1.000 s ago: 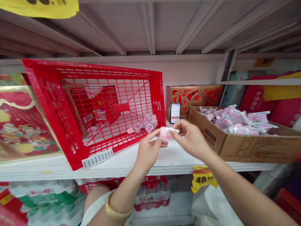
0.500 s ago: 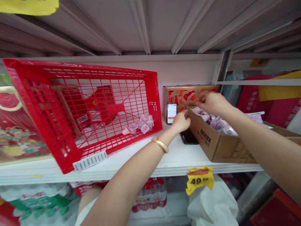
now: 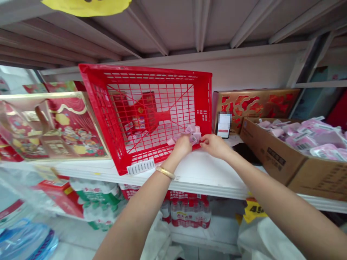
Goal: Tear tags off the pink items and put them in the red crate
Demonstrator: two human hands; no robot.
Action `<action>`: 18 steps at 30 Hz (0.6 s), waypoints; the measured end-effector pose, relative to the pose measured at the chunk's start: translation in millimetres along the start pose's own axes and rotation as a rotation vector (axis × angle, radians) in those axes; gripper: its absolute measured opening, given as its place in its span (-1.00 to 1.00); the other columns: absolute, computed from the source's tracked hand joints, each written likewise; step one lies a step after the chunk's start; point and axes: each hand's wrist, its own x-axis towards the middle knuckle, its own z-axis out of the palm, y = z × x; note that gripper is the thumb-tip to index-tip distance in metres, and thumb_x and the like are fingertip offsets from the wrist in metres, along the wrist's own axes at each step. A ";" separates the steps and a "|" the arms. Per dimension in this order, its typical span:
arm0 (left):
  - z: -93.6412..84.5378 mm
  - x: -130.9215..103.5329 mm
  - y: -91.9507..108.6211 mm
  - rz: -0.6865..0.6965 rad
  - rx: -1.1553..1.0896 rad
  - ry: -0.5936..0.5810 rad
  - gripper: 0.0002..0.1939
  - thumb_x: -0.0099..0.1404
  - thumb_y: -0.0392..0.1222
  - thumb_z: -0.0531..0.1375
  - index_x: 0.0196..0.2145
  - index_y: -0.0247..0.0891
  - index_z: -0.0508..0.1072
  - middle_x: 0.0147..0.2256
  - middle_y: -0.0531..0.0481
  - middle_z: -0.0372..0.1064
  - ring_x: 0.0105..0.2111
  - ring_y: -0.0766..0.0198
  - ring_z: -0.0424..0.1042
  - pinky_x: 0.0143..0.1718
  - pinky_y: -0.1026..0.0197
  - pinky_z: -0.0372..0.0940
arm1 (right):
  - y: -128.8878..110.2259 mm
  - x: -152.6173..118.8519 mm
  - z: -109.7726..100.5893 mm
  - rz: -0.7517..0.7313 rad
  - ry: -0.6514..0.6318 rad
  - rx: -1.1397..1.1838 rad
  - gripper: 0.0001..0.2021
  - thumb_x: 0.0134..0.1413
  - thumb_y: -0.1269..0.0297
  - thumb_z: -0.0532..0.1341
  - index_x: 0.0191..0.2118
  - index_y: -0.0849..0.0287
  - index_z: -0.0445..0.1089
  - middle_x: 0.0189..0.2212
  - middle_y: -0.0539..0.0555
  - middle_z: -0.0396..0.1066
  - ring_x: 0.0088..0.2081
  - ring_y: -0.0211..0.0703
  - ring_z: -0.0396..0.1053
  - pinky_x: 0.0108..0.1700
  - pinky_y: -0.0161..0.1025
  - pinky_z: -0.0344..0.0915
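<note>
A red plastic basket (image 3: 202,104) lies on its side on the white shelf, its opening toward me. Several small pink-and-white packs (image 3: 193,130) rest in its lower right corner. My left hand (image 3: 183,145), with a gold bangle at the wrist, reaches in at the packs; its fingers are curled and partly hidden by the hand itself. At the basket's right front corner is my right hand (image 3: 213,145), fingers pinched close to the rim; anything between them is too small to make out. An open cardboard box (image 3: 273,155) full of similar pink packs (image 3: 306,137) stands at the right.
A lit phone (image 3: 223,126) leans against a gold-and-red box (image 3: 244,103) behind. A dark flat object (image 3: 246,153) lies beside the cardboard box. Decorated gift boxes (image 3: 54,126) stand at the left. Bottle packs (image 3: 189,213) and a yellow price tag (image 3: 254,210) are lower down.
Both hands have moved left, from the cardboard box and phone area to the basket's lower right corner. The view has shifted left, showing more of the gift boxes.
</note>
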 end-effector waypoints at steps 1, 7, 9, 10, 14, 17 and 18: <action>1.9 -2.8 -2.0 -0.013 -0.018 -0.022 -0.50 0.16 -0.41 0.15 0.09 -0.35 0.43 -0.07 -0.35 0.48 -0.07 -0.05 0.47 -0.06 0.06 0.31 | 0.8 9.4 10.4 0.040 0.008 0.032 -0.83 0.08 0.36 0.18 -0.25 0.18 0.53 -0.33 0.11 0.57 -0.29 -0.14 0.50 -0.27 -0.31 0.26; 12.9 -8.0 -11.4 -0.093 -0.259 0.010 -0.49 0.06 -0.49 0.19 0.00 -0.32 0.48 -0.11 -0.30 0.52 -0.09 -0.05 0.49 -0.02 0.02 0.31 | 6.9 44.9 54.6 0.200 0.081 0.195 -0.86 0.09 0.36 0.21 -0.26 0.23 0.50 -0.31 0.17 0.57 -0.30 -0.14 0.51 -0.24 -0.30 0.30; 14.0 -7.4 -14.4 -0.100 -0.349 0.025 -0.55 0.07 -0.47 0.19 -0.05 -0.31 0.51 -0.10 -0.25 0.52 -0.09 0.00 0.49 0.01 0.03 0.30 | 7.3 47.4 60.9 0.212 0.094 0.244 -0.89 0.07 0.35 0.22 -0.31 0.23 0.48 -0.39 0.13 0.56 -0.37 -0.18 0.50 -0.27 -0.30 0.31; 13.6 -7.6 -15.5 -0.101 -0.405 0.041 -0.57 0.08 -0.46 0.20 -0.06 -0.32 0.51 -0.09 -0.24 0.52 -0.07 0.02 0.48 0.03 0.03 0.30 | 6.5 47.0 62.2 0.215 0.107 0.299 -0.92 0.04 0.34 0.24 -0.34 0.22 0.46 -0.44 0.11 0.54 -0.41 -0.19 0.48 -0.29 -0.30 0.32; 3.9 -20.1 -14.7 -0.126 -0.722 0.214 -0.54 0.07 -0.46 0.21 -0.02 -0.39 0.48 0.00 -0.27 0.46 0.02 0.08 0.43 0.14 0.04 0.23 | -7.4 34.5 55.9 0.248 0.123 0.738 -0.87 -0.12 0.31 0.32 -0.49 0.17 0.34 -0.65 -0.02 0.41 -0.56 -0.22 0.39 -0.43 -0.30 0.31; -9.8 -45.7 -8.6 -0.170 -1.010 0.339 -0.53 0.15 -0.33 0.21 0.05 -0.33 0.42 0.04 -0.24 0.43 -0.01 0.13 0.44 0.06 0.06 0.31 | -30.4 14.9 47.1 0.250 0.086 1.122 -0.81 -0.21 0.29 0.36 -0.51 0.16 0.31 -0.66 -0.04 0.38 -0.58 -0.24 0.38 -0.45 -0.29 0.34; -14.2 -56.4 -6.2 -0.183 -1.100 0.360 -0.54 0.18 -0.26 0.22 0.06 -0.30 0.41 0.05 -0.22 0.42 -0.02 0.13 0.45 0.02 0.07 0.34 | -39.7 7.1 45.9 0.233 0.075 1.232 -0.78 -0.24 0.27 0.38 -0.50 0.16 0.31 -0.64 -0.04 0.40 -0.57 -0.25 0.38 -0.43 -0.29 0.35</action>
